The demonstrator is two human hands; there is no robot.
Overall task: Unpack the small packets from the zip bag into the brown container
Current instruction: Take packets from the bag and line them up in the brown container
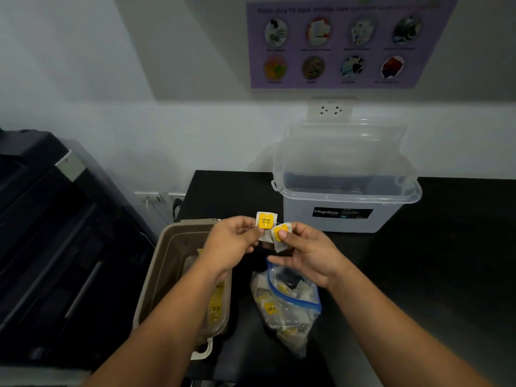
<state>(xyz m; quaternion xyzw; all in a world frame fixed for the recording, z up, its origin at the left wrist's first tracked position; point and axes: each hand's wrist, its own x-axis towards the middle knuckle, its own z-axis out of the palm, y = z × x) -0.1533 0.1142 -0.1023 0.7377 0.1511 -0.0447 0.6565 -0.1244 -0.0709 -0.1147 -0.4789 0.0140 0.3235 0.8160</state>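
On a black counter [446, 247], at centre frame, the left hand [231, 244] is pinching a packet [266, 220] and the right hand [310, 252] is pinching a second packet [280, 236]. Both are looking light and limp, so edge pinches probably suit. The bag [287, 308] is lying below them, with the container [167, 252] at lower left.

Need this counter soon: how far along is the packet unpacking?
Done: several yellow-labelled packets lie in the brown container. In hand: the left hand pinches one packet, the right hand another. Left: the zip bag holds many more.
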